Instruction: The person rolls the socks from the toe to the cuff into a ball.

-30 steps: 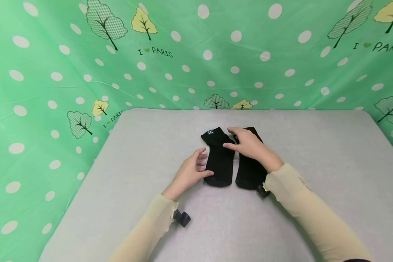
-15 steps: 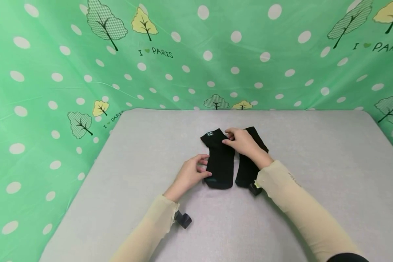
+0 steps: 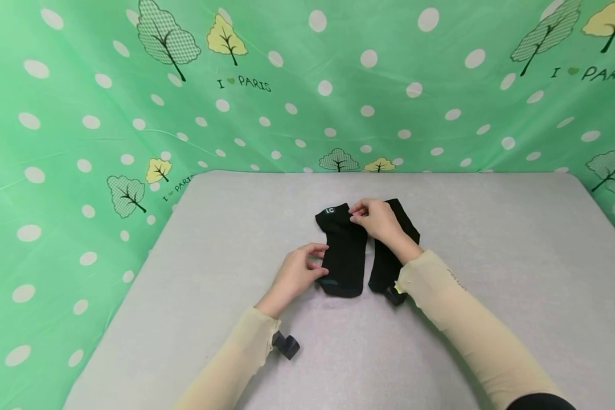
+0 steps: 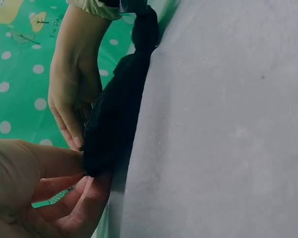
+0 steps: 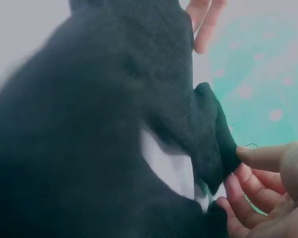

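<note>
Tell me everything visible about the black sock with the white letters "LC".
The sock with "LC" is black knit fabric, lying flat on the grey table, cuff away from the person, toe near. The right hand pinches its cuff corner; the left hand grips its toe edge. A second black sock lies beside it.

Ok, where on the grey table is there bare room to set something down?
Bare: the grey table right of the right sock, the stretch left of the left hand, and the near edge between the sleeves. Crowded: the middle, where both hands work the left sock; right hand.
</note>
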